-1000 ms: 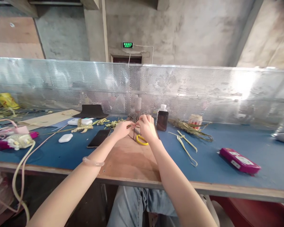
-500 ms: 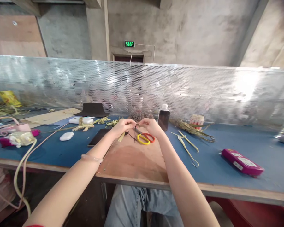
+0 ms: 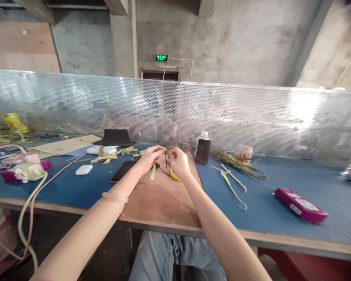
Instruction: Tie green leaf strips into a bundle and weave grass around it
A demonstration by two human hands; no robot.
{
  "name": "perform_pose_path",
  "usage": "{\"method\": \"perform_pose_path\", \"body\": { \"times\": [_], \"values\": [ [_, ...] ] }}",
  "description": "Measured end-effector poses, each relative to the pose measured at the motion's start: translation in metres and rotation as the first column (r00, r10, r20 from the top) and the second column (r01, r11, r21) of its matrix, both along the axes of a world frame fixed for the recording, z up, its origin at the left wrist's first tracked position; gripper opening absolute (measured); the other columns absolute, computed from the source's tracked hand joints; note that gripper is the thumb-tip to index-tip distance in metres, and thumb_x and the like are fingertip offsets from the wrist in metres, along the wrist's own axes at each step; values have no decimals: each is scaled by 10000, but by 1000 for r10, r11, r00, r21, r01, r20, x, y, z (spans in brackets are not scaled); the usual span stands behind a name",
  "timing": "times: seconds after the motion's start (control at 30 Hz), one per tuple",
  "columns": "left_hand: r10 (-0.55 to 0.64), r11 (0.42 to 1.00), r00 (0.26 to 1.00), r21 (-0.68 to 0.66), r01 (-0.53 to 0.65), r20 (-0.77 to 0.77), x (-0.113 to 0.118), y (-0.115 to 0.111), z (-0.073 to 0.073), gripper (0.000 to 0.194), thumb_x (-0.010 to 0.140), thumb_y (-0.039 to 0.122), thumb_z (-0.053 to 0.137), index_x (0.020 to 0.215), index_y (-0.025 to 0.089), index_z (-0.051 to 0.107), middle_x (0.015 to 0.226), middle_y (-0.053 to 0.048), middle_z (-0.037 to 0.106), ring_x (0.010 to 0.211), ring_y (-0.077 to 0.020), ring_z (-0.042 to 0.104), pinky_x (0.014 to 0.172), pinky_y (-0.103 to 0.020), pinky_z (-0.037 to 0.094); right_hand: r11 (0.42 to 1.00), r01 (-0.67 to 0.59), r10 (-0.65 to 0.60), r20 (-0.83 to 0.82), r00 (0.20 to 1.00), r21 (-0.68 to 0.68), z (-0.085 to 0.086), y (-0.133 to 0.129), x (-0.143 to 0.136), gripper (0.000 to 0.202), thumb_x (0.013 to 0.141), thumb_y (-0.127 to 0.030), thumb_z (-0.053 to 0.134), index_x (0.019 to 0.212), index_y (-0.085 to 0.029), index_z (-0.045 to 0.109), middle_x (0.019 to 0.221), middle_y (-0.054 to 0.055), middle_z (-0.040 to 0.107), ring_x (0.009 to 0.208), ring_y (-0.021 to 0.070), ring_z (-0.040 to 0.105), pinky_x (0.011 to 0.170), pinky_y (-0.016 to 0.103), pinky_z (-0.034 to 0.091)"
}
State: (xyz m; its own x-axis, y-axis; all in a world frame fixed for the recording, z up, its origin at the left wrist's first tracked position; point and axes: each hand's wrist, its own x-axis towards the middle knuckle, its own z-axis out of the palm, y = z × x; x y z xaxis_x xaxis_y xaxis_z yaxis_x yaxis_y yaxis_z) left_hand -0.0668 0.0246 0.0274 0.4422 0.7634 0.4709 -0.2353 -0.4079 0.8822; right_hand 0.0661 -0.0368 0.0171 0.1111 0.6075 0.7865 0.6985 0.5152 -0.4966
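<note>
My left hand [image 3: 151,157] and my right hand [image 3: 178,160] meet above a wooden board [image 3: 163,203], fingertips pinched close together. Between them hangs a thin black cord [image 3: 165,160], its lower end loose. Both hands appear to pinch its upper part, though the exact grip is too small to see. Below my left hand lie a pale straw strip [image 3: 153,172] and a small dark piece [image 3: 157,166]. Scissors with a yellow handle loop [image 3: 174,175] rest on the board, mostly covered by my right hand. Behind the fingers sits a grey-brown coiled bundle [image 3: 181,146], partly hidden.
Left are a dark flat tablet-like object [image 3: 123,171], a white case [image 3: 84,169] and cables [image 3: 29,199]. To the right stand a bottle [image 3: 204,134] with a phone [image 3: 202,151], dried leaf strips [image 3: 232,183] and a magenta box [image 3: 300,205]. A perforated metal screen [image 3: 236,113] runs behind.
My right hand has shifted left and slightly down, covering the scissors' red loop and part of the yellow one. My left hand stays close by. The view has tilted slightly.
</note>
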Motion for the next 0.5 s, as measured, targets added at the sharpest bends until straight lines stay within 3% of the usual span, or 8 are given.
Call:
{"method": "perform_pose_path", "body": {
  "times": [0.3, 0.5],
  "values": [
    [141, 990, 987, 39, -138, -76, 6, -2, -5, 240, 697, 376, 674, 778, 151, 648, 497, 61, 423, 404, -53, 270, 400, -218, 156, 977, 204, -212, 277, 937, 57, -8, -2, -1, 193, 879, -191, 418, 790, -169, 588, 831, 80, 615, 788, 197, 556, 622, 261, 382],
    [204, 977, 972, 94, -193, -120, 7, -3, -5, 224, 695, 351, 674, 799, 152, 680, 512, 31, 511, 430, -73, 327, 428, -230, 208, 959, 270, -280, 400, 873, 82, -8, -3, 1, 225, 905, -194, 402, 787, -168, 591, 834, 89, 612, 826, 211, 550, 570, 266, 353]
  ]
}}
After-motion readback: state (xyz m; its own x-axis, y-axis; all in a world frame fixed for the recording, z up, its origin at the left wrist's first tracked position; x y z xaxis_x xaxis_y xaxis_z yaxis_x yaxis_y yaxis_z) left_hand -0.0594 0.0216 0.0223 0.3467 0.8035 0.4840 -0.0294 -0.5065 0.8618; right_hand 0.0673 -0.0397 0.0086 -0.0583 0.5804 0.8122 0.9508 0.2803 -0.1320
